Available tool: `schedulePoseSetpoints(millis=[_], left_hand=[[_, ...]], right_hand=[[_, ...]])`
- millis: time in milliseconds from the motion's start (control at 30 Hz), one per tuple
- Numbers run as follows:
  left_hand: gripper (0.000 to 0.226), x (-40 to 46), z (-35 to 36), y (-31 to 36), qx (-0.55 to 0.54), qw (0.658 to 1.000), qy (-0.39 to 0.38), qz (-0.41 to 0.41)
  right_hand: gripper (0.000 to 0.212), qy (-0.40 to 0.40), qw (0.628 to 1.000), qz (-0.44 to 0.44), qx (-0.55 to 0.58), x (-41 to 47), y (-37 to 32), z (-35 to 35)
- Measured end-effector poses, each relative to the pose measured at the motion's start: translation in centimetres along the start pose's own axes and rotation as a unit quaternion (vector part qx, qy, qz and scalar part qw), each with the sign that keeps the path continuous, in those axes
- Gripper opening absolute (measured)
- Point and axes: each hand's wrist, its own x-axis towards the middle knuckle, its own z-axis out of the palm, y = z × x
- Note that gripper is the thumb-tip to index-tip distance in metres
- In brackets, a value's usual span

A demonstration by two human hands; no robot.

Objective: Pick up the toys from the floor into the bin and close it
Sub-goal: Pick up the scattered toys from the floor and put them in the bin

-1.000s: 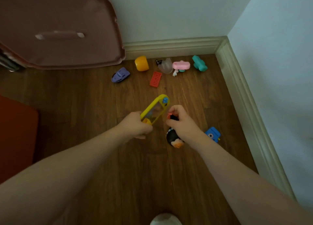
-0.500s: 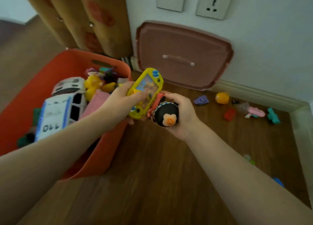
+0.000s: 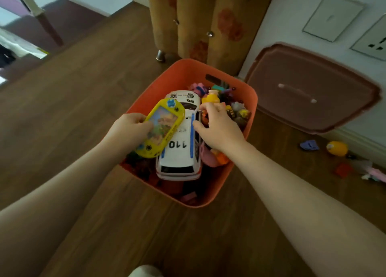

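Orange bin (image 3: 219, 193) standing open on the wooden floor (image 3: 83, 109), heaped nearly to the rim with toys. On top of the heap, a white police car (image 3: 181, 153) marked "110", lying lengthwise, nose toward the near wall of the bin. Toward the far side, a yellow figure (image 3: 212, 97) and a jumble of small pink, teal and dark pieces, too tangled to sort out; at the near right, a pink toy (image 3: 206, 155) wedged beside the car; at the near bottom, dark and reddish blocks in shadow. Left hand (image 3: 130, 130) over the bin's left rim, thumb and curled fingers gripping the yellow handheld game (image 3: 161, 128), held tilted above the car and the left part of the heap, not yet lying in the bin. Right hand (image 3: 217, 126) above the right half of the bin, palm down, fingers loosely bent and spread, thumb just off the car's side; nothing visibly held, though the underside of the fingers hidden. Brown lid (image 3: 309, 88) off the bin, leaning against the wall to the right. Further right on the floor, along the baseboard, well apart from the bin: a purple toy (image 3: 309, 145), a yellow egg-shaped toy (image 3: 337, 148), a red block (image 3: 342, 169), and a pink piece at the frame's edge, blurred.
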Motion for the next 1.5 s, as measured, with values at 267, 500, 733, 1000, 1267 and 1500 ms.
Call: schedulePoseSetpoints(millis=[267, 500, 733, 1000, 1267, 1500], left_hand=[[0.065, 0.5, 2.0, -3.2, 0.204, 0.976, -0.049, 0.058], [0.073, -2.8, 5.0, -1.2, 0.207, 0.882, -0.047, 0.421], [0.124, -2.7, 5.0, -0.8, 0.201, 0.881, -0.13, 0.409], [0.128, -3.8, 6.4, -1.9, 0.445, 0.811, -0.125, 0.358], [0.123, -2.8, 4.2, -1.4, 0.391, 0.861, -0.159, 0.285], [0.121, -3.1, 5.1, -1.3, 0.523, 0.782, -0.112, 0.319]], right_hand=[[0.023, 0.027, 0.999, -0.012, 0.043, -2.0, 0.7, 0.2], [0.036, -0.019, 0.98, -0.161, -0.114, -6.1, 0.5, 0.4], [0.043, -0.313, 0.917, -0.073, 0.236, -6.8, 0.3, -2.3], [0.062, -0.082, 0.961, -0.195, -0.178, -6.2, 2.6, -1.2], [0.03, -0.282, 0.934, -0.218, -0.011, -6.8, 2.4, -0.9], [0.032, -0.301, 0.878, -0.182, -0.326, -5.7, 0.4, 2.4]])
